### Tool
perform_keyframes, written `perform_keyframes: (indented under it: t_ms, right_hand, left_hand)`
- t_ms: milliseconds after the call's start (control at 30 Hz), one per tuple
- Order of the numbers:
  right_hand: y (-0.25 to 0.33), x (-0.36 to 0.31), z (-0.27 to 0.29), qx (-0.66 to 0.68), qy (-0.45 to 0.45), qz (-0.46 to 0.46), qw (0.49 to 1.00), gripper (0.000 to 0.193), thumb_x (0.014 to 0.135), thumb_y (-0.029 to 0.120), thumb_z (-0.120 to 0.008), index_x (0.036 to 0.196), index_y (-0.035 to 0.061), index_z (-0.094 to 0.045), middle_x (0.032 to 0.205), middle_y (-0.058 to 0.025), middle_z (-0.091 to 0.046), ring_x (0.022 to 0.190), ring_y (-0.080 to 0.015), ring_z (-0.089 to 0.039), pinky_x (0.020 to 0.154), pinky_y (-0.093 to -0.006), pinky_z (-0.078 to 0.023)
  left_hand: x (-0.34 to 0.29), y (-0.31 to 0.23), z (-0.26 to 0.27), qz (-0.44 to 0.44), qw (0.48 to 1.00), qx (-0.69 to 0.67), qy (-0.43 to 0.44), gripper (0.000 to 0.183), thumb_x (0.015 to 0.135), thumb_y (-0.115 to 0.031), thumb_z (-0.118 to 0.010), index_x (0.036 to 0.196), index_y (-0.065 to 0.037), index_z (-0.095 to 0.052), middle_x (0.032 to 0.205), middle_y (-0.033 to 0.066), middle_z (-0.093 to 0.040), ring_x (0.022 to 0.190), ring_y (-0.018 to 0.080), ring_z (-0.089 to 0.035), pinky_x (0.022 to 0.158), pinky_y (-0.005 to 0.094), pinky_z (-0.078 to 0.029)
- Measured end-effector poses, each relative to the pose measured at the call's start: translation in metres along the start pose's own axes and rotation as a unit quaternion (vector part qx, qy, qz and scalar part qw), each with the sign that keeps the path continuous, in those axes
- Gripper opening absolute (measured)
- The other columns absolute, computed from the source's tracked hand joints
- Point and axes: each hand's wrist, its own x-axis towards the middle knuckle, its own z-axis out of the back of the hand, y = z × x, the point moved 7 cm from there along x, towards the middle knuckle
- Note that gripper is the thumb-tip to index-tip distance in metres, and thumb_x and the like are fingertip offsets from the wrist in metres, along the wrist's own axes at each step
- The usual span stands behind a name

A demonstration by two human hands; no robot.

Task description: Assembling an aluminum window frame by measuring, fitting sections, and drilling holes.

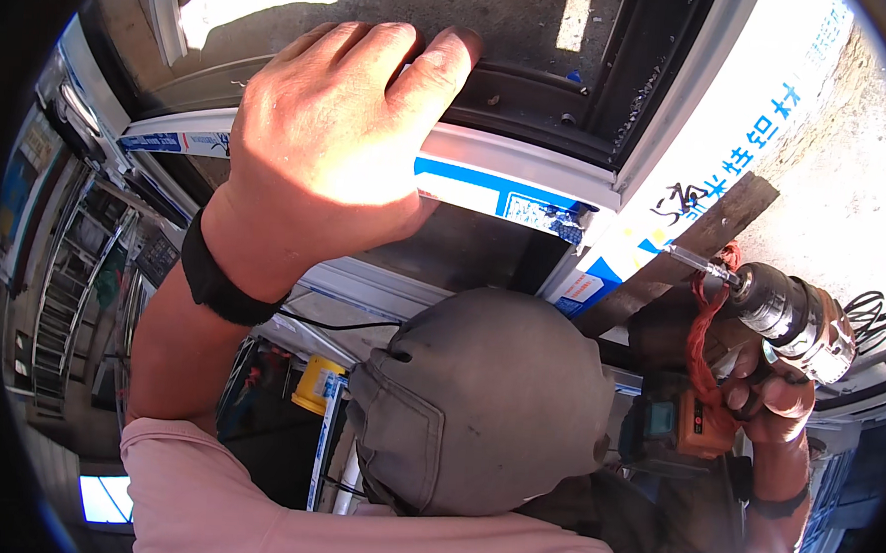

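My left hand (330,140), with a black band at the wrist, curls over the rail of a white window frame (509,160). Its fingers lie over the far side, beside a dark inner channel. At the right, my right hand (772,404) is closed around the grip of a cordless drill (782,314). The drill points leftward. Its long bit (699,260) ends near the frame's corner, which carries blue and white protective film (604,270); whether the tip touches cannot be made out. A red-orange cord (702,340) hangs along the drill, beside its orange battery part (704,427).
My bent knee in grey-brown trousers (497,390) sits below the frame. A dark board (705,240) lies under the frame's right side. Metal shavings (642,107) dot the black channel. A yellow container (315,384) and metal racks (66,297) stand left; black cables (867,319) coil at right.
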Motion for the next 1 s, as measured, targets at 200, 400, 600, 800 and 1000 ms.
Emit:
perform_keyframes:
  t_ms: [200,400,600,800,1000]
  right_hand:
    - [0.002,-0.002,0.000,0.015,0.006,0.003,1.000,0.057,0.069,0.021,-0.084,0.115,0.0001,-0.057,0.068,-0.0008,-0.054,0.049,-0.0145,-0.055,0.043,-0.0266,-0.045]
    - [0.005,-0.009,0.010,-0.047,-0.054,0.032,0.997,0.051,0.068,0.027,-0.082,0.103,-0.0013,-0.059,0.069,-0.0017,-0.056,0.048,-0.0143,-0.055,0.043,-0.0266,-0.045]
    - [0.008,-0.006,-0.004,-0.028,-0.025,0.030,0.999,0.064,0.067,0.026,-0.083,0.119,-0.0001,-0.056,0.067,-0.0012,-0.053,0.047,-0.0145,-0.054,0.043,-0.0263,-0.045]
    - [0.008,-0.005,-0.002,-0.038,-0.055,0.015,0.998,0.062,0.061,0.020,-0.078,0.116,-0.0001,-0.060,0.084,-0.0114,-0.066,0.058,-0.0188,-0.063,0.050,-0.0263,-0.052]
    - [0.011,-0.003,-0.011,-0.026,-0.008,0.049,0.998,0.050,0.067,0.017,-0.077,0.111,0.0004,-0.062,0.087,-0.0118,-0.066,0.064,-0.0187,-0.064,0.056,-0.0272,-0.053]
  left_hand:
    - [0.000,-0.001,0.000,-0.002,1.000,0.003,-0.023,0.059,0.056,-0.012,-0.072,0.114,-0.005,-0.064,0.087,0.0095,-0.059,0.076,0.0284,-0.060,0.068,0.0361,-0.051]
    - [-0.001,-0.004,0.001,-0.014,0.999,0.023,-0.034,0.058,0.055,-0.012,-0.071,0.113,-0.004,-0.064,0.085,0.0085,-0.058,0.073,0.0267,-0.059,0.065,0.0348,-0.050]
    - [0.000,-0.005,0.001,-0.014,0.999,0.015,-0.028,0.056,0.057,-0.013,-0.073,0.113,-0.004,-0.064,0.085,0.0086,-0.058,0.072,0.0271,-0.059,0.064,0.0346,-0.050]
    - [0.001,-0.007,0.001,-0.020,0.999,0.045,0.006,0.061,0.057,-0.022,-0.076,0.114,-0.008,-0.061,0.085,0.0055,-0.055,0.078,0.0232,-0.059,0.071,0.0344,-0.052]
    - [0.004,-0.010,0.005,-0.036,0.998,0.052,-0.014,0.058,0.062,-0.027,-0.076,0.115,-0.007,-0.062,0.087,0.0079,-0.059,0.078,0.0260,-0.061,0.072,0.0361,-0.053]
